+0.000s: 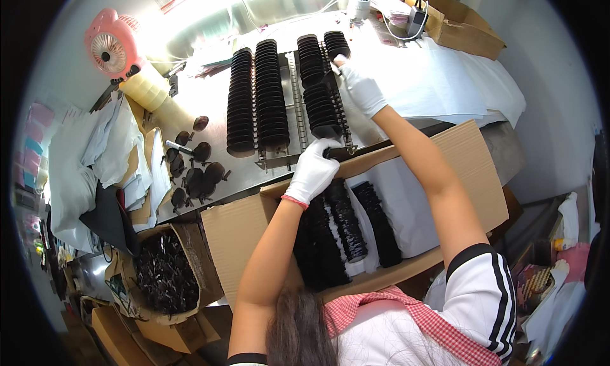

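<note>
Both my hands wear white gloves. My left hand is closed on the near end of a row of dark round lenses standing in a slotted metal rack on the bench. My right hand presses against the far end of the same row, next to another short stack. Two longer rows of lenses fill the rack's left side. Below the rack, an open cardboard box holds more rows of dark lenses on white paper.
Loose dark lens pairs lie on the bench left of the rack. A pink desk fan and tape rolls stand at the far left. A carton of dark parts sits lower left. White bags and a brown box lie far right.
</note>
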Available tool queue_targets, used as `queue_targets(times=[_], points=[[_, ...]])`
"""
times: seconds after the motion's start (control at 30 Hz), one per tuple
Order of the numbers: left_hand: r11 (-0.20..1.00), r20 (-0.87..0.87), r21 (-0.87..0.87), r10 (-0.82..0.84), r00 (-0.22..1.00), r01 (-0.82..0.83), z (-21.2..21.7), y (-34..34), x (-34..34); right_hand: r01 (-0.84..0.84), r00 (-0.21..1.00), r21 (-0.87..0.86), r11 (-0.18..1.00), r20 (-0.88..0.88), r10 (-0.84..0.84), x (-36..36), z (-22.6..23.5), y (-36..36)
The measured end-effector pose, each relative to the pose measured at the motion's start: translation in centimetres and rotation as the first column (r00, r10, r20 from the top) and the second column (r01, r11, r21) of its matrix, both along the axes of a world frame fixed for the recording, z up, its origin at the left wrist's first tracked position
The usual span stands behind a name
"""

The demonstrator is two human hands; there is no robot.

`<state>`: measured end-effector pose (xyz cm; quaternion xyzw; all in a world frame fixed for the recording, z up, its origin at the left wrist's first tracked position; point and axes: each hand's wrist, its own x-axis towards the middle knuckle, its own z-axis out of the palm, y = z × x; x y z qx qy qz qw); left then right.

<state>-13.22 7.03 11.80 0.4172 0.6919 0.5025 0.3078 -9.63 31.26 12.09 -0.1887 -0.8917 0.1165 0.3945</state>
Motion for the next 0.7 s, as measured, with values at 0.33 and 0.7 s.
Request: queue_targets(times=[0.33,0.7], points=[[0.828,0.717,0.239,0.202,0.667,-0.507,5.1,0.1,5.0,-0.305,0.932,-0.653,0.693,-0.356,0.075,7.5,6.1,-10.6],[0.781,-0.392,0.525,0.575,0.718,-0.339,2.7,-6.3,1.5,-0.263,0.952,0.177,0.948,-0.111,0.285,9.3,5.5,-13.9]])
